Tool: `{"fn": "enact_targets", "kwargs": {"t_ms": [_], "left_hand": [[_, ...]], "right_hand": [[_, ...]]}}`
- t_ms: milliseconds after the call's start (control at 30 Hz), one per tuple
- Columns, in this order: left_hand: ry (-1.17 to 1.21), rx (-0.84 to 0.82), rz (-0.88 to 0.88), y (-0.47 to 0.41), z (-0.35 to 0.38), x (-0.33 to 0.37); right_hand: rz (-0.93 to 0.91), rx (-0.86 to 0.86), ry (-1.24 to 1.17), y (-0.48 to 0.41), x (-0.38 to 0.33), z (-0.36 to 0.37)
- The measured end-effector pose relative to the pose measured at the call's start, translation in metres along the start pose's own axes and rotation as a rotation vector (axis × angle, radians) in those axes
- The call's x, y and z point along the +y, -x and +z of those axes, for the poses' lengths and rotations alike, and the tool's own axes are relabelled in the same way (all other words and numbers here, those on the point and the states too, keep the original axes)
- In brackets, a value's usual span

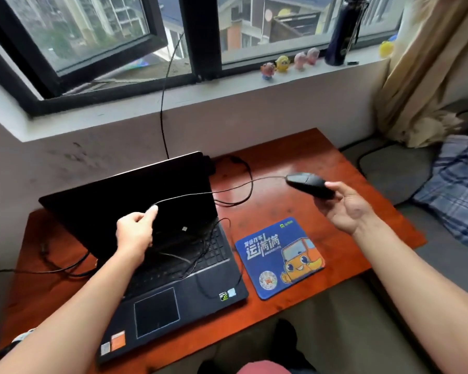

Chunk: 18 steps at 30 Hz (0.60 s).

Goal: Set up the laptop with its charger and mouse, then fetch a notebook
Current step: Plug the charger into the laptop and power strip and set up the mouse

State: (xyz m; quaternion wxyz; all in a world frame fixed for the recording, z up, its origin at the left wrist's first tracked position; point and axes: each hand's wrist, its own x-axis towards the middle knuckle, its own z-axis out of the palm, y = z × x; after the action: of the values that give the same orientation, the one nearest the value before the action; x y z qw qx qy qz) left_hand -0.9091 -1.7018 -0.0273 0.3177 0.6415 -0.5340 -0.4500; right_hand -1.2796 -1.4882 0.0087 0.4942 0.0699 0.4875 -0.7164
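An open black laptop sits on the red-brown table, its screen dark. My right hand holds a black wired mouse in the air above the table's right half. The mouse cable runs left across the screen to my left hand, which pinches it in front of the screen. The rest of the cable lies in loose loops on the keyboard, its USB plug hanging there. A blue mouse pad with an orange cartoon van lies right of the laptop. No notebook is visible.
A black cable loops on the table behind the laptop's right side; another trails off the left edge. Toy figures and a dark bottle stand on the sill. A grey seat with a plaid cushion is at right.
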Motion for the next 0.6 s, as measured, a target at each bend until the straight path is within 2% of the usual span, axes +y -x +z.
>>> {"fn": "enact_targets", "kwargs": {"t_ms": [100,200,367,600], "left_hand": [[-0.001,0.044,-0.052,-0.001,0.027,0.010],[-0.036,0.043,-0.072,0.012,0.052,0.011],[-0.154,-0.029,-0.097,0.052,0.087,-0.006],[-0.216,-0.384,-0.308,0.113,0.138,-0.037]], "right_hand": [[0.123,0.062,0.221,-0.029,0.025,-0.026],[0.208,0.126,0.260,-0.049,0.066,-0.043],[0.228,0.193,0.501,-0.063,0.130,-0.068],[0.041,0.041,1.257,-0.059,0.143,-0.089]]}}
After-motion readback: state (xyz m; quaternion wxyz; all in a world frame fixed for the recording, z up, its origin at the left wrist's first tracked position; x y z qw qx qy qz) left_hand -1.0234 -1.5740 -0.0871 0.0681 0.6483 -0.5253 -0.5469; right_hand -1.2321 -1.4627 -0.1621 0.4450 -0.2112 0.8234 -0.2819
